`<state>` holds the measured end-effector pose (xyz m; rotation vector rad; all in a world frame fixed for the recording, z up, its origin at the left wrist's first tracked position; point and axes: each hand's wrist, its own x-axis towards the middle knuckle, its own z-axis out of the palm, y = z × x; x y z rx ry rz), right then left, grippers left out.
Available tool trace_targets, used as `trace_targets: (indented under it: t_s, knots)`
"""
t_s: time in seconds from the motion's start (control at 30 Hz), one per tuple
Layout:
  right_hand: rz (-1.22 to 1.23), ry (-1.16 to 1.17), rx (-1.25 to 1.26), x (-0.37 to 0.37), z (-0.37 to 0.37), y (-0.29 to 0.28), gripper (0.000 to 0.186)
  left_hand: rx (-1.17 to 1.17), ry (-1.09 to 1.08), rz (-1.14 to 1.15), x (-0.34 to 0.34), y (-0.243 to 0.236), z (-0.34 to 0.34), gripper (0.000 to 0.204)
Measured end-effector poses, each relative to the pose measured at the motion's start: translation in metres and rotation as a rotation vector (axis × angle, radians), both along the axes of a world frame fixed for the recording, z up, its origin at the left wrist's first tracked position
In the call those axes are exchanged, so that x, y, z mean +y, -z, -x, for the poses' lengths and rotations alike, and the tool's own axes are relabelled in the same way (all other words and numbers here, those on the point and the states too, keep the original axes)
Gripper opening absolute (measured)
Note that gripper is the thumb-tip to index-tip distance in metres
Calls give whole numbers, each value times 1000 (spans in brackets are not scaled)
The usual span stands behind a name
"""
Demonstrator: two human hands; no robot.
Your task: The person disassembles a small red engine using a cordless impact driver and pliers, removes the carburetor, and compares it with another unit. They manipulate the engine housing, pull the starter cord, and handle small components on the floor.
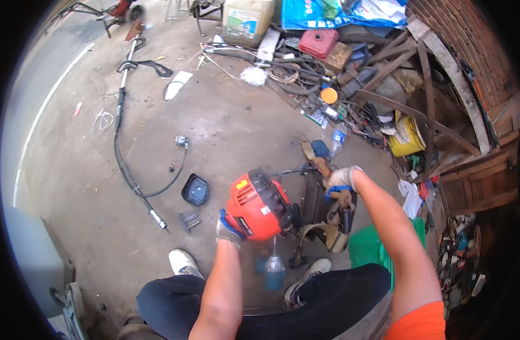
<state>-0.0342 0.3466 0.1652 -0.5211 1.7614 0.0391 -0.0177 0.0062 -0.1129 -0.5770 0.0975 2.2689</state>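
On concrete floor between the knees, red engine unit (257, 205) on metal frame (311, 195), gloved left hand (230, 228) gripping its lower edge, gloved right hand (342, 180) closed on frame handle, black cover (195, 190) just left.

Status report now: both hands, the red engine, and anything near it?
Left hand gripping the red engine at its lower left. Right hand grasping the frame behind it. Bottle and black cover on the floor close by.
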Motion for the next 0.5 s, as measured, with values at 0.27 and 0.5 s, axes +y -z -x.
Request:
trace_targets:
  t_s: [0.27,0.5]
  knots:
    - [167,48,495,-1,-98,14,11,112,-54,-168,15,-33,1,50]
    - [-125,588,971,-82,-101,-129,21,380,-360,328,5,-85,62,29]
